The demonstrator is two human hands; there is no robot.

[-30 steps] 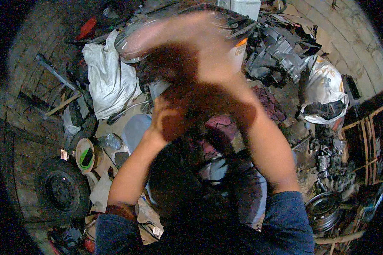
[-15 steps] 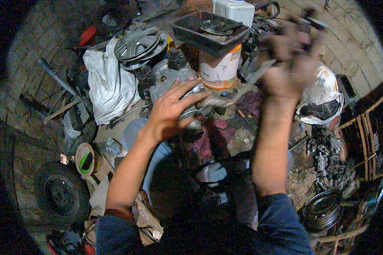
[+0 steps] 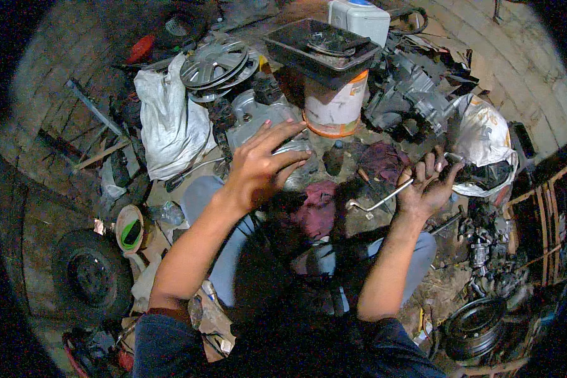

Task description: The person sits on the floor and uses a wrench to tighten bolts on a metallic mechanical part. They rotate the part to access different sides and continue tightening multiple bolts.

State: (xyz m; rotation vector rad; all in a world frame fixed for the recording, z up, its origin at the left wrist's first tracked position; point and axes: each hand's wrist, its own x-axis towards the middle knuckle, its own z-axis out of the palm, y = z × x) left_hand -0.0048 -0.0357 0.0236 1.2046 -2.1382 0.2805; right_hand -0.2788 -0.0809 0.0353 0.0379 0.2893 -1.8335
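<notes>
My left hand [image 3: 258,165] is over a grey metal casing [image 3: 252,120], its fingers stretched out and a little apart. Whether the fingertips touch the casing I cannot tell, and the hand covers its near side. Off to the right, my right hand [image 3: 422,189] is palm up with its fingers curled round a shiny wrench [image 3: 394,193]. One bent end of the wrench points left over the floor; the other end shows past the fingers. Between my hands lies a dark red cloth [image 3: 315,208], with a second dark red cloth [image 3: 381,160] farther back.
Behind the casing stands a white bucket [image 3: 334,107] bearing a black tray [image 3: 296,47]. Wheel covers [image 3: 214,63] and a white sack [image 3: 170,126] lie at the left, a tyre [image 3: 91,277] nearer. Rightward are a large metal housing [image 3: 416,94], a white bag [image 3: 485,135] and a wheel rim [image 3: 475,327].
My right hand, blurred and raised before, has come down and nearer with the wrench, uncovering the metal housing behind. My left hand stays over the casing.
</notes>
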